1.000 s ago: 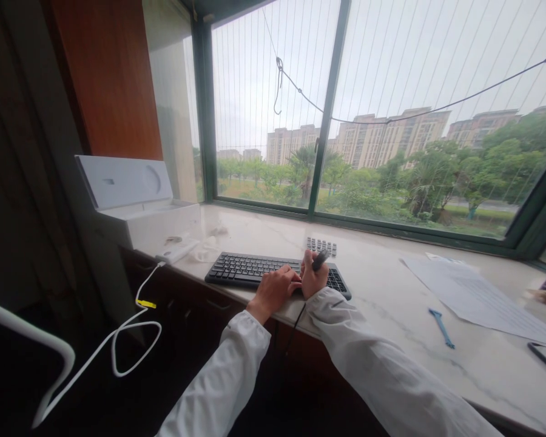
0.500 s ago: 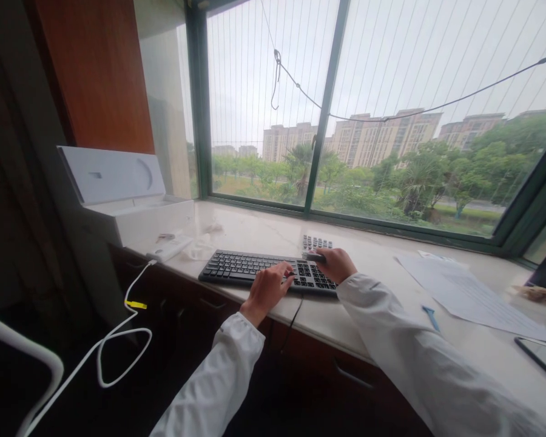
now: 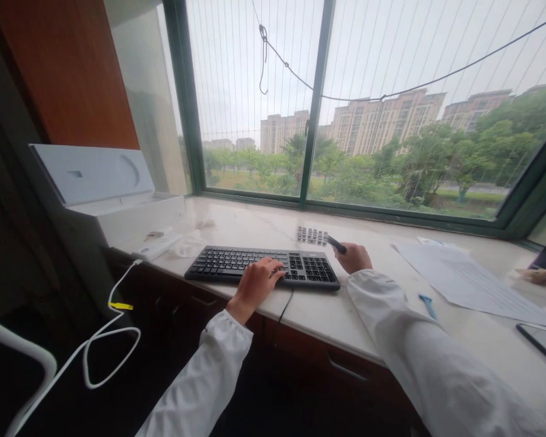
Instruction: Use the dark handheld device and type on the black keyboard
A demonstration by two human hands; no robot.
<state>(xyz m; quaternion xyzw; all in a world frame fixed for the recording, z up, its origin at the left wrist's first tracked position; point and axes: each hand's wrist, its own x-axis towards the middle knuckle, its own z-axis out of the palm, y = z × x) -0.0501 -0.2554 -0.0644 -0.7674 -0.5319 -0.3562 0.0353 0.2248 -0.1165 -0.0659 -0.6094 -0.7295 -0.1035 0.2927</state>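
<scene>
A black full-size keyboard (image 3: 222, 262) lies along the front of the white counter. My left hand (image 3: 256, 280) rests over its middle, fingers stretched onto the keys near the navigation block, with nothing visible in them. Just right of the keyboard's back corner, my right hand (image 3: 353, 257) is closed around a slim black-handled tool (image 3: 337, 244). The tool's far tip reaches beside several small grey key-like pieces (image 3: 312, 235) set out in rows behind the keyboard. Its exact kind is unclear at this size.
An open white box (image 3: 136, 215) stands at the left. Near it are a white power strip (image 3: 155, 246) and clear plastic wrapping (image 3: 187, 243). Printed papers (image 3: 464, 282), a small blue tool (image 3: 428, 305) and a dark-edged tablet (image 3: 543, 345) lie right. Windows (image 3: 255, 103) rise behind.
My right hand has moved right, taking the black-handled tool from above the keyboard to the rows of small pieces. My left hand stays on the keys, its fingers flatter. The view has shifted slightly.
</scene>
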